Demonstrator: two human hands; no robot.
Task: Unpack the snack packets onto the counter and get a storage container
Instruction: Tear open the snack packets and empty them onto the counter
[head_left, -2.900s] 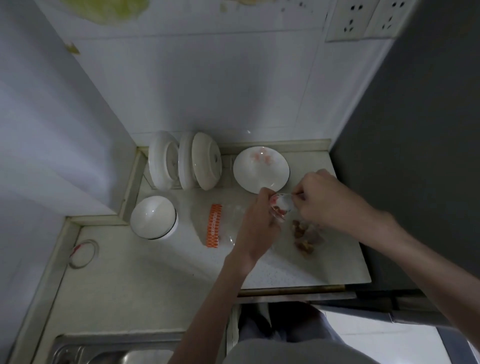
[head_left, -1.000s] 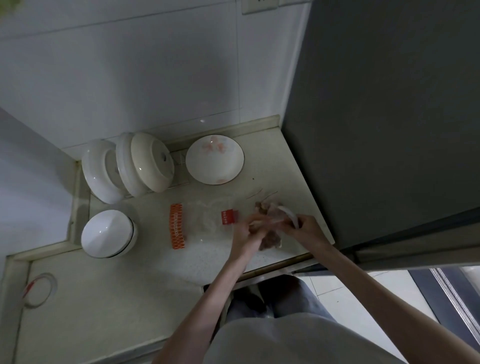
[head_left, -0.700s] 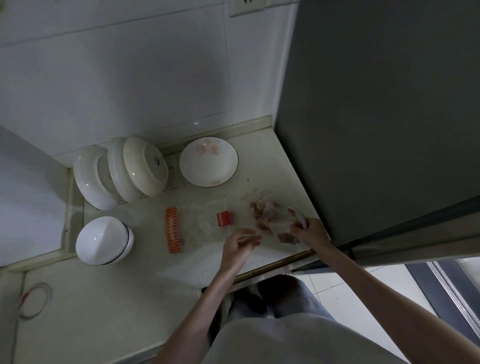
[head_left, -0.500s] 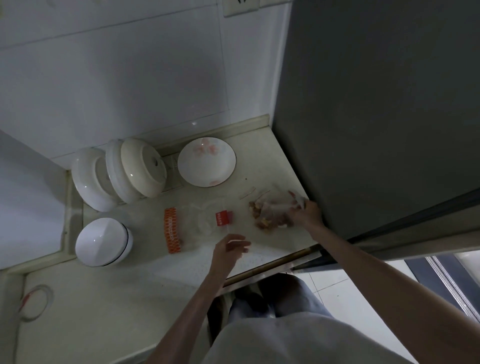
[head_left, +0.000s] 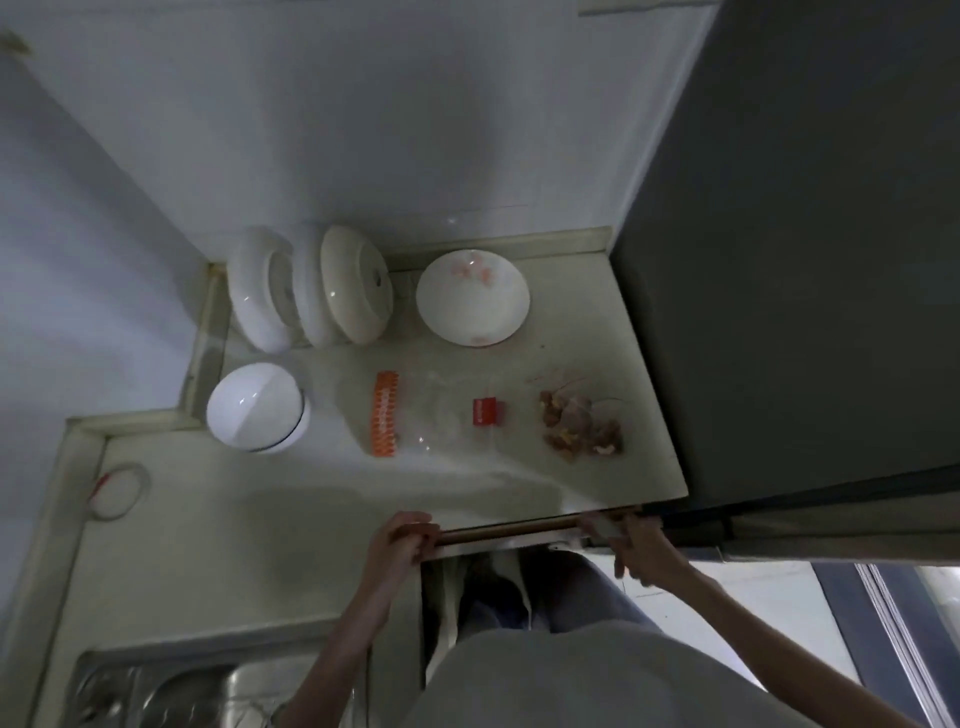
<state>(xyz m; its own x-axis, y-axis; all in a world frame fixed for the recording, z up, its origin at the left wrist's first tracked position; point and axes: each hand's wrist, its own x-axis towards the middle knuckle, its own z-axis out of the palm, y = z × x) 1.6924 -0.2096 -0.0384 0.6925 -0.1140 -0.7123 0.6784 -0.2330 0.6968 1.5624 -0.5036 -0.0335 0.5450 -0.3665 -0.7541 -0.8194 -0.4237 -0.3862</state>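
Several small brownish snack packets (head_left: 579, 427) lie in a loose pile on the counter (head_left: 519, 483) near the dark fridge side. Left of them a flattened clear plastic bag (head_left: 441, 415) with an orange strip (head_left: 386, 413) and a red label (head_left: 485, 411) lies flat. Both hands are off the counter top, at its front edge. My left hand (head_left: 400, 540) curls its fingers round a wooden rail (head_left: 509, 530) just under that edge. My right hand (head_left: 636, 545) grips the rail's right end. What lies below the rail is dark and mostly hidden.
A flowered plate (head_left: 472, 297) sits at the back, with tilted white bowls (head_left: 306, 288) stacked on edge to its left. An upturned white bowl (head_left: 255, 406) stands further left. A tape ring (head_left: 117, 491) lies near the left wall. A steel sink (head_left: 171, 691) shows bottom left.
Both hands have left the snack pile and dropped to the counter's front edge, where they now grip the wooden rail. The packets stay heaped on the counter. The camera has tilted back.
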